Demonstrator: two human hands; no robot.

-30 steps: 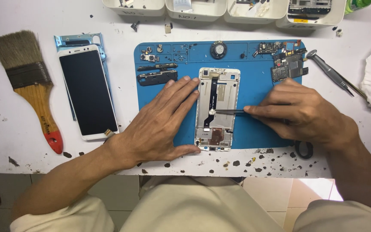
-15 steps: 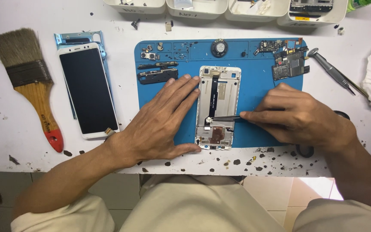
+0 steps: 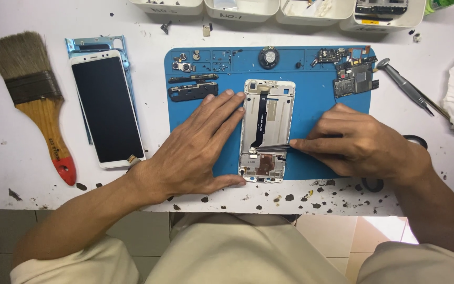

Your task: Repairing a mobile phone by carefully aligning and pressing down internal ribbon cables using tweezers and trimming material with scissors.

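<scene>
The opened phone frame [image 3: 266, 131] lies in the middle of the blue work mat [image 3: 321, 100], where my left hand [image 3: 195, 150] presses flat with fingers spread along its edge and my right hand [image 3: 356, 142] pinches slim tweezers [image 3: 271, 148] with their tips at the lower board. I judge the work goes best with the frame pinned and the tips kept low and light. Counted: one frame, one loose screen [image 3: 106, 108], one brush [image 3: 35, 100], two tweezers [image 3: 408, 89], four white bins [image 3: 243, 9].
</scene>
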